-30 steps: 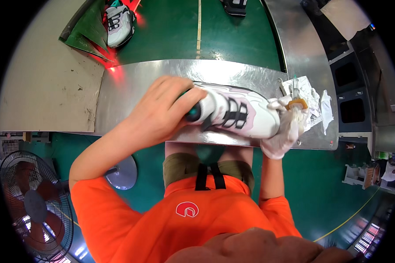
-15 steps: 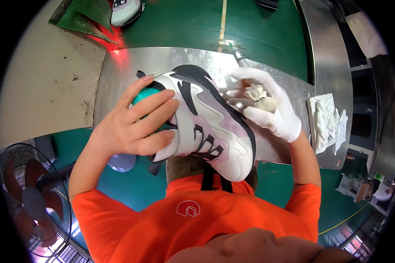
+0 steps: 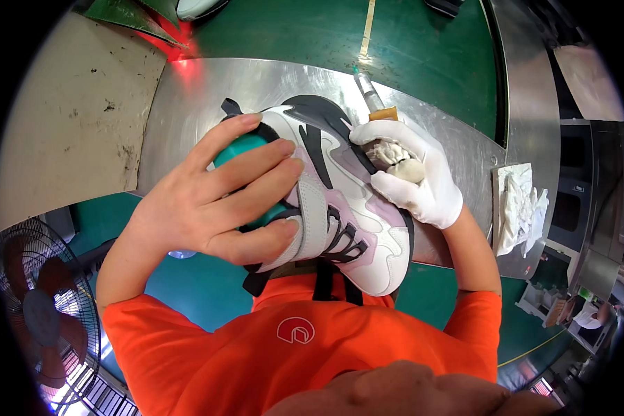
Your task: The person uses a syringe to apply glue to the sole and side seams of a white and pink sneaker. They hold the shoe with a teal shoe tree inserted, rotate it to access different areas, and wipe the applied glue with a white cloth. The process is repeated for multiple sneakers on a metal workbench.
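A white, lilac and black sneaker (image 3: pixel 367 229) is held tilted on its side over the metal table, toe toward me. My bare left hand (image 3: pixel 222 194) grips it at the ankle opening, fingers spread across the collar and strap. Inside that opening shows a green shoe last (image 3: pixel 239 148). My right hand (image 3: pixel 423 173), in a white glove, is closed around a bundled white cloth wad (image 3: pixel 390 154) at the sole edge of the sneaker. Just beyond the glove is a clear syringe-like tube (image 3: pixel 369 92) with a green tip; whether the hand holds it is unclear.
White folded cloths (image 3: pixel 516 208) lie on the right of the metal table (image 3: pixel 187 90). A green surface (image 3: pixel 291 35) with a yellow line runs beyond it, carrying another shoe (image 3: pixel 197 7). To the left stand a pale stained panel (image 3: pixel 76 118) and a fan (image 3: pixel 41 315).
My right hand has moved left with the cloth wad, now against the sneaker. The sneaker has shifted slightly right, and the shoe at the far left has moved farther out of view.
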{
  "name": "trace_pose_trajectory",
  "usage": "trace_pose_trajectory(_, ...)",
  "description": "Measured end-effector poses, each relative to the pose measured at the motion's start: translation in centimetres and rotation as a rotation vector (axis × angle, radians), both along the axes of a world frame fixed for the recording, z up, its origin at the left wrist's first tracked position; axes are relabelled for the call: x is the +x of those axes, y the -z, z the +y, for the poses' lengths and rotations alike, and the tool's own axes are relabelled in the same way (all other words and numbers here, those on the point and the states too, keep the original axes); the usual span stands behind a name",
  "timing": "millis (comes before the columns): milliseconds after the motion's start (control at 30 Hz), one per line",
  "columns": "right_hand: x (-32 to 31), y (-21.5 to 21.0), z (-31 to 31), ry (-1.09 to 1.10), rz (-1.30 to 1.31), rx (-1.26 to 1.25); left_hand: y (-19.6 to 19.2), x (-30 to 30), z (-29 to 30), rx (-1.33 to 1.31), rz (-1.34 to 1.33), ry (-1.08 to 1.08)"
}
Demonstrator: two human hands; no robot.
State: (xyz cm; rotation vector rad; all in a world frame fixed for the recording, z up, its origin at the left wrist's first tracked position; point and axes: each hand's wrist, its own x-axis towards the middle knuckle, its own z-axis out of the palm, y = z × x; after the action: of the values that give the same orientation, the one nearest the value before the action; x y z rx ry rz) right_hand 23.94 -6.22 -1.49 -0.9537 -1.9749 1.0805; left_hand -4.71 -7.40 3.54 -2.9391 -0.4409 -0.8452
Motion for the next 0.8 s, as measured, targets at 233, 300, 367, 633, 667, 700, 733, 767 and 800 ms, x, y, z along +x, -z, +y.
trace_pose_trajectory(233,-0.1,-0.3,0.2,-0.016,-0.03,0.072,-0.1,-0.2,-0.1,-0.031,0.048,0.013)
trace_pose_trajectory(300,0.0,-0.7,0.0,-0.032,-0.05,0.032,-0.1,-0.4,-0.2,-0.046,0.084,0.022)
trace_pose_trajectory(367,0.1,-0.6,0.0,-0.025,-0.045,0.01,-0.1,-0.4,-0.2,-0.042,0.074,0.022)
trace_pose_trajectory(633,-0.2,0.4,0.0,0.031,0.043,-0.003,-0.3,0.1,-0.1,-0.016,0.02,-0.003)
trace_pose_trajectory(667,-0.3,0.4,0.1,0.03,0.044,0.002,-0.3,0.2,-0.1,0.005,0.001,-0.016)
trace_pose_trajectory(700,-0.3,0.3,0.1,0.028,0.044,0.008,-0.3,0.1,-0.1,-0.018,0.024,-0.006)
trace_pose_trajectory(733,-0.3,0.3,0.1,0.027,0.045,0.014,-0.3,-0.2,-0.2,-0.041,0.048,0.003)
trace_pose_trajectory(767,-0.4,0.2,0.1,0.028,0.031,0.022,-0.3,-0.3,-0.3,-0.064,0.072,0.013)
trace_pose_trajectory(800,-0.4,0.1,0.0,0.028,0.017,0.029,-0.3,-0.3,-0.3,-0.063,0.074,0.013)
